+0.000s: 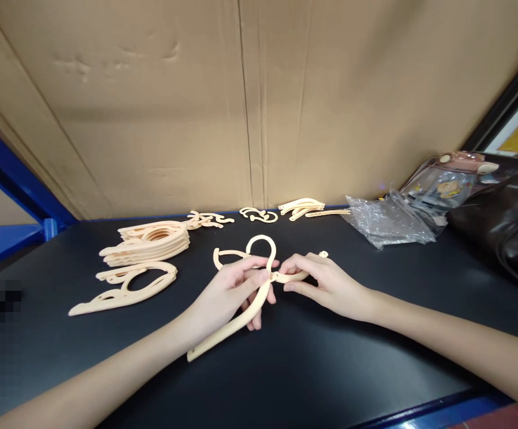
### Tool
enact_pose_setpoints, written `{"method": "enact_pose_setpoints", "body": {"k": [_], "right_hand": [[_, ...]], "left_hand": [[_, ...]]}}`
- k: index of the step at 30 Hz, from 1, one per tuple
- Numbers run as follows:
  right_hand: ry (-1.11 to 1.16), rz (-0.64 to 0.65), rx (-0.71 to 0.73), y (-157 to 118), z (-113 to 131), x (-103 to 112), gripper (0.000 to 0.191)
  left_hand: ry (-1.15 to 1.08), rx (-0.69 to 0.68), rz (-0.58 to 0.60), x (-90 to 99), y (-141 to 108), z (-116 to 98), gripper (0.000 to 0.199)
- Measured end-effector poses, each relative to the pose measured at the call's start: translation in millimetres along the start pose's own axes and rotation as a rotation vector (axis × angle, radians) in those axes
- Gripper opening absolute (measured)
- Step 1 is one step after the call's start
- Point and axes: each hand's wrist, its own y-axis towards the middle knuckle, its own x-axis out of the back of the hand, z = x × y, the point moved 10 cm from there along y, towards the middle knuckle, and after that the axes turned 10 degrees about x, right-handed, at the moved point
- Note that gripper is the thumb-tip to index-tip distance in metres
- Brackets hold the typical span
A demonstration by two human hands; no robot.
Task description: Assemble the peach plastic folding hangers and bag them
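Note:
Cream plastic parts of a folding clothes hanger meet in front of me. My left hand [243, 286] is closed around the joint of a hook piece [273, 247] and a long curved hanger arm [236, 322], which slants down to the left. From the other side, my right hand [319, 280] pinches a second hanger arm [291, 277], its end touching the joint. Fingers cover part of both arms. Just behind my left hand, a curved cream part [230, 253] lies on the black tabletop [312, 369].
At left are a stack of folded hangers [147, 244] and a single folded hanger [129, 286]. Along the cardboard wall [174, 119] lie loose hooks [259, 213], small parts [208, 219] and hanger arms [301, 207]. Clear plastic bags [384, 220] and a dark leather bag [504, 214] sit right.

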Motion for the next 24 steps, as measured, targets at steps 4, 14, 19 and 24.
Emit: {"method": "enact_pose_setpoints", "body": {"k": [4,14,19,24], "right_hand": [[0.043,-0.008,0.025,0.0,2.3,-0.2,0.006],[0.095,0.022,-0.020,1.0,-2.8,-3.9,0.010],[0.139,0.012,-0.019,1.8,-5.0,-4.8,0.007],[0.200,-0.010,-0.018,1.2,-4.2,-3.4,0.006]], "left_hand": [[-0.054,0.042,0.033,-8.8,-1.7,3.2,0.040],[-0.021,0.056,0.032,-7.1,0.3,4.2,0.037],[0.050,0.025,0.034,-7.5,0.3,2.0,0.032],[0.052,0.001,0.065,-10.7,-1.1,-1.2,0.028]]}}
